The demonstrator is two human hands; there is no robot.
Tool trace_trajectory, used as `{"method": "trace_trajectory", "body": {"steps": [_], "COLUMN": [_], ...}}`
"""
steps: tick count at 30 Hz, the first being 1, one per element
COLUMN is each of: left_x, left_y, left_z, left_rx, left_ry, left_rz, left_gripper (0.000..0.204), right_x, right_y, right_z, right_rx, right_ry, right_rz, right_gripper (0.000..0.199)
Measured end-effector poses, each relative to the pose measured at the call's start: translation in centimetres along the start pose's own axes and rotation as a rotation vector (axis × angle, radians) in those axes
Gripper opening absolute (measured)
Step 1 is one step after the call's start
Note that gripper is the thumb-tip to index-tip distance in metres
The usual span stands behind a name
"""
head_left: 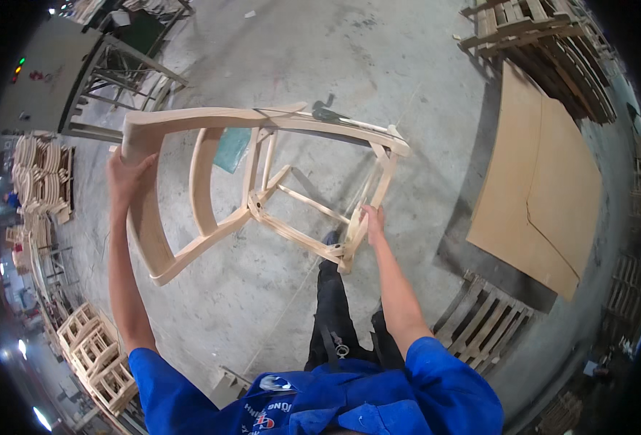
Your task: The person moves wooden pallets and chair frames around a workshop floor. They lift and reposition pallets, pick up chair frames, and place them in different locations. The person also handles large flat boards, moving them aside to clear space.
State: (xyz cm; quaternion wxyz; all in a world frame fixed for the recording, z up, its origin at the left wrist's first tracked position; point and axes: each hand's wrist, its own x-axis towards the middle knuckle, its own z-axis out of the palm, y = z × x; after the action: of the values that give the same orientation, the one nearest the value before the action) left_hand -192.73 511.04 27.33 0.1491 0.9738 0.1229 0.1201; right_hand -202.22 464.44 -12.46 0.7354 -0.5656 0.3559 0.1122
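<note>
A bare, pale wooden chair frame (222, 226) hangs tilted in front of me, above the floor, with its seat opening unfilled. My left hand (128, 177) grips the curved top rail of its backrest, fingers wrapped over the wood. At the other end, my right hand (372, 223) is closed round a rail of the seat frame, near a corner joint. Along the far side of the frame lies a thin dark bar with a black handled piece (325, 112); whether it is fastened to the chair I cannot tell.
Brown sheet board (538, 181) lies at the right, near a slatted pallet (483, 319) and stacked wood (545, 43). A grey machine cabinet (41, 76) stands far left. Stacked chair parts (99, 355) line the left side. Beyond the frame, a green sheet (232, 150) shows on the concrete floor.
</note>
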Motion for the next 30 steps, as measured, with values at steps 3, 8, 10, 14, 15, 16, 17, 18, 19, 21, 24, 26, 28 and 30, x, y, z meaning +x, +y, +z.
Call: {"method": "trace_trajectory", "body": {"steps": [3, 8, 10, 14, 15, 16, 17, 18, 19, 21, 24, 26, 28, 30], "left_x": [1.2, 0.9, 0.0, 4.8, 5.3, 6.7, 7.1, 8.3, 8.3, 6.8, 3.2, -2.0, -8.4, -16.7], "left_y": [-3.5, -5.8, -1.8, -6.1, -4.1, -0.8, -2.8, -5.8, -7.3, -7.1, -6.8, -3.5, 0.4, 2.3], "left_z": [3.3, 3.3, 5.8, 10.3, 10.6, 10.8, 11.2, 11.6, 12.0, 14.6, 17.2, 20.2, 21.9, 21.8], "left_rx": [-0.207, -0.337, -0.058, 0.147, 0.188, 0.227, -0.023, 0.103, 0.094, 0.006, -0.080, -0.002, 0.045, 0.102], "left_ry": [-0.044, -0.133, -0.014, -0.026, -0.005, 0.015, -0.004, -0.072, -0.064, -0.139, -0.072, 0.019, 0.075, 0.043], "left_rz": [-0.034, -0.062, 0.090, 0.095, 0.081, 0.083, 0.183, 0.124, 0.126, 0.141, 0.223, 0.242, 0.257, 0.199], "left_gripper": [0.043, 0.041, 0.052, 0.061, 0.062, 0.063, 0.065, 0.065, 0.064, 0.060, 0.055, 0.051, 0.047, 0.043], "right_x": [1.0, 0.5, -0.8, -3.2, -4.5, -5.7, -6.9, -7.9, -9.4, -12.1, -22.8, -33.9, -40.1, -42.2], "right_y": [0.7, -2.9, -1.4, 3.3, 3.2, 3.2, 4.7, 6.3, 7.9, 11.6, 21.2, 28.5, 31.9, 30.8], "right_z": [-2.1, -1.9, -6.0, -8.8, -11.9, -15.9, -20.4, -24.9, -30.7, -41.4, -53.2, -60.1, -63.0, -62.4], "right_rx": [-0.157, -0.828, -0.853, -0.740, -0.713, -0.676, -0.638, -0.521, -0.408, -0.504, -0.890, -1.068, -1.039, -0.601], "right_ry": [-0.150, -0.207, -0.136, -0.079, -0.074, -0.031, 0.010, 0.104, 0.142, 0.498, 0.696, 0.657, 0.604, 0.542], "right_rz": [0.082, -0.036, -0.044, -0.105, -0.132, -0.146, -0.160, -0.012, -0.012, -0.060, 0.123, 0.346, 0.568, 0.639], "right_gripper": [0.025, 0.071, 0.065, 0.052, 0.048, 0.044, 0.039, 0.037, 0.034, 0.034, 0.036, 0.041, 0.039, 0.038]}}
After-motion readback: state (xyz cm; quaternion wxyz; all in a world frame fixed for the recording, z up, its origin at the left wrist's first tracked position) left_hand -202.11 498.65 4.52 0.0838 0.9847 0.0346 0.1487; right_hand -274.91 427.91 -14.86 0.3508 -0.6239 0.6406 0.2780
